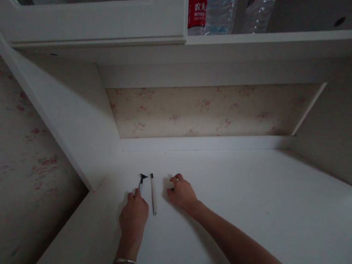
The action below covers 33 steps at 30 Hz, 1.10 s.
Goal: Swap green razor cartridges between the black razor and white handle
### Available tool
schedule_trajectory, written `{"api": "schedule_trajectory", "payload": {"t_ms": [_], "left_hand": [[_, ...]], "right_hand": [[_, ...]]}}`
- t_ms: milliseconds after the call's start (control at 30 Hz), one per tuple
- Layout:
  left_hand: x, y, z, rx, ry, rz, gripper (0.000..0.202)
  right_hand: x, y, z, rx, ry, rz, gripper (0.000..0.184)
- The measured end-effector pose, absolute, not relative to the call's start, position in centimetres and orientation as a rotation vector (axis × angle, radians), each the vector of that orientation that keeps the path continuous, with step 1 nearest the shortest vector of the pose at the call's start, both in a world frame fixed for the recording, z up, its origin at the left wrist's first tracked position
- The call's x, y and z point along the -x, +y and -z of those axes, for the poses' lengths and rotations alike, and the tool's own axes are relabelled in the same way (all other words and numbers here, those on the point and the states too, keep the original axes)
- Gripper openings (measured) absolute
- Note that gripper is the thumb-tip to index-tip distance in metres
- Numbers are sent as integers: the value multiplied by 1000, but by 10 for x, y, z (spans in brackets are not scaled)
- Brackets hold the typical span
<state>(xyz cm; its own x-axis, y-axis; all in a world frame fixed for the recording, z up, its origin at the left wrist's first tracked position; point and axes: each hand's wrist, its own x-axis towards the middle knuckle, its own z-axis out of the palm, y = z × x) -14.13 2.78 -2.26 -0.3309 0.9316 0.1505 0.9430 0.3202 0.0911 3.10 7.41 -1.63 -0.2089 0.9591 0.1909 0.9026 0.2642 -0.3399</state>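
My left hand (134, 212) is closed around the handle of a razor (142, 179), whose black head points away from me over the white desktop. Just right of it a toothbrush (153, 195) with a pale handle and dark bristles lies lengthwise on the surface. On the toothbrush's other side is my right hand (182, 193), its fingers curled in at the desktop. A small dark bit of something (172, 189) shows between thumb and fingers; the rest is hidden by the hand, so its kind cannot be told.
The white desktop (248, 208) runs between a left side panel (78, 116) and a right side panel (334, 133). Overhead, a shelf (266, 38) holds a red-labelled bottle (197, 11) and clear plastic bottles (223, 7). A white cabinet door (90, 22) is at the upper left.
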Motion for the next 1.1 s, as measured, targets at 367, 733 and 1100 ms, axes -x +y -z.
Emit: {"api": "schedule_trajectory", "payload": {"t_ms": [367, 733, 1100], "left_hand": [[142, 27, 17, 1810, -2491, 220, 37], [148, 28, 16, 1908, -2611, 300, 34], [153, 30, 12, 1922, -2698, 259, 40]], "right_hand": [[7, 85, 14, 1647, -2221, -165, 27], [8, 28, 20, 1307, -2479, -214, 27], [33, 39, 21, 1274, -2448, -224, 25]]}}
